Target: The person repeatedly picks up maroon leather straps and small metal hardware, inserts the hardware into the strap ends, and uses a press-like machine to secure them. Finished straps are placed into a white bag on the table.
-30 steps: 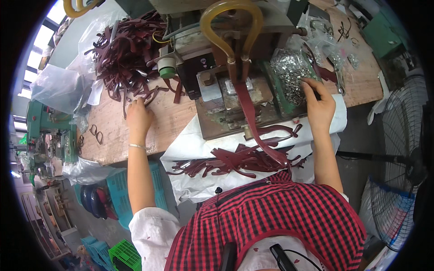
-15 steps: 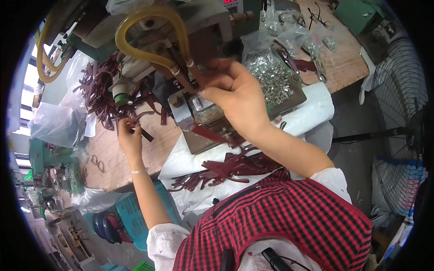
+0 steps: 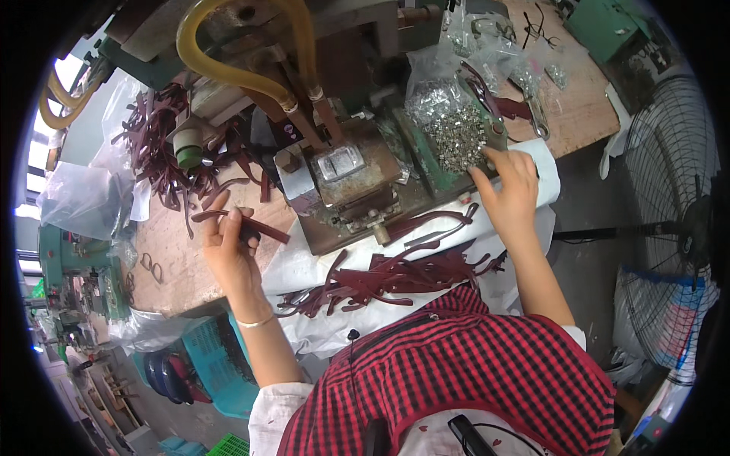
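My left hand [image 3: 232, 262] is closed around a dark red eyeglass temple [image 3: 266, 229], held slantwise above the bench left of the machine. My right hand [image 3: 511, 199] hangs over the near right edge of a heap of small shiny metal pieces [image 3: 456, 144], thumb and forefinger apart. No held piece shows in it. Between the hands stands a metal machine block [image 3: 367, 163] with a bright metal plate [image 3: 340, 162] on top. Two upright bars [image 3: 325, 120], fed by a yellow hose [image 3: 196, 57], come down just behind the plate. More dark red temples [image 3: 395, 277] lie on white sheeting before the block.
A tangled heap of dark red temples [image 3: 156, 125] lies at the far left beside a green-tipped cylinder [image 3: 188, 148]. Plastic bags with small parts [image 3: 487, 72] are at the back right. A large fan [image 3: 665, 152] stands right; a teal basket [image 3: 220, 368] sits below the bench.
My right hand has left the bars and moved right and nearer, to the metal pieces. My left hand has come slightly nearer me and right, bringing the temple into plainer view.
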{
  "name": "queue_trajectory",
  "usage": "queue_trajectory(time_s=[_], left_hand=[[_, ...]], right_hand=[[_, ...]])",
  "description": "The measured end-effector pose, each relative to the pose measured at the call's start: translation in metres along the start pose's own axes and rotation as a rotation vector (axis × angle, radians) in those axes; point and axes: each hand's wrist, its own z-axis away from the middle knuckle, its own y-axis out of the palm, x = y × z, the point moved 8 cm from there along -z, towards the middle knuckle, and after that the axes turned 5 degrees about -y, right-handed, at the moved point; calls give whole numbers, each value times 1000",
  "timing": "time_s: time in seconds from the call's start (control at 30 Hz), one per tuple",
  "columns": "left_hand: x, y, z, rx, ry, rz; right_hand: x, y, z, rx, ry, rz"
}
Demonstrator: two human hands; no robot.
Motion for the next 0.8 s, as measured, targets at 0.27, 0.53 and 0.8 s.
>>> queue_trajectory(time_s=[0.27, 0.53, 0.8], left_hand=[[-109, 117, 117, 370, 1307, -532], [-70, 156, 121, 468, 1418, -702], [-72, 152, 116, 484, 1446, -653]], right_hand=[[18, 36, -47, -51, -3, 16], [10, 25, -61, -165, -14, -205], [33, 48, -53, 26, -219, -183]])
